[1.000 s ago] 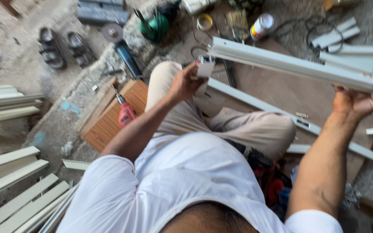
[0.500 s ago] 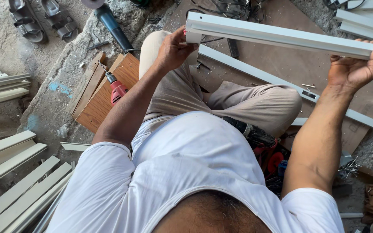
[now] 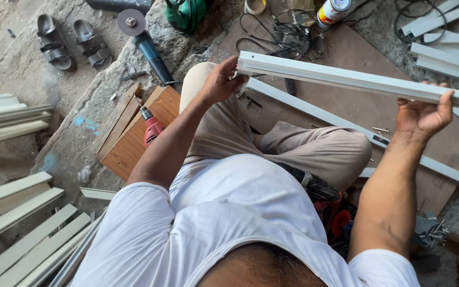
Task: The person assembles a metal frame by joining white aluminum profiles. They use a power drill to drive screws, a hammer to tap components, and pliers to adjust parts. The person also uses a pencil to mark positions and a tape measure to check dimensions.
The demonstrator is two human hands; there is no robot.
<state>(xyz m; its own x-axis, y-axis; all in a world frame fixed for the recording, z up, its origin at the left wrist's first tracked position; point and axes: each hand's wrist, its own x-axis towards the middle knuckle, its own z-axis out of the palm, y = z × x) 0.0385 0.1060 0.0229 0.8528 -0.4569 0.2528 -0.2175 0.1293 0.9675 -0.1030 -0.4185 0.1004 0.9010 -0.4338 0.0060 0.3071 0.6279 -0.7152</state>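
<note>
Seated cross-legged on a brown board, holding a long white profile level above the knees. Left hand clamped around the profile's near end, thumb and fingers wrapped over the cut face. Right hand cupped under the profile farther along, palm up, fingers curled over the top edge; a support more than a squeeze.

To do this well, judging from the grip: keep both hands well apart along the profile so it stays level and does not sag or twist; keep fingertips off the sharp cut end; sight along the edge from the left hand's end to check straightness.

Below the profile, a second white bar lying flat on the board, running past the right knee. Left of the profile's near end, a red drill resting on a wooden panel; beyond that an angle grinder and a pair of sandals. Above the profile, a tangle of cable and a spray can, contents not visible. Far left of the profile, stacked white strips.

No open box or tray in sight; only loose screws heaped bare on the ground, below the right arm.
</note>
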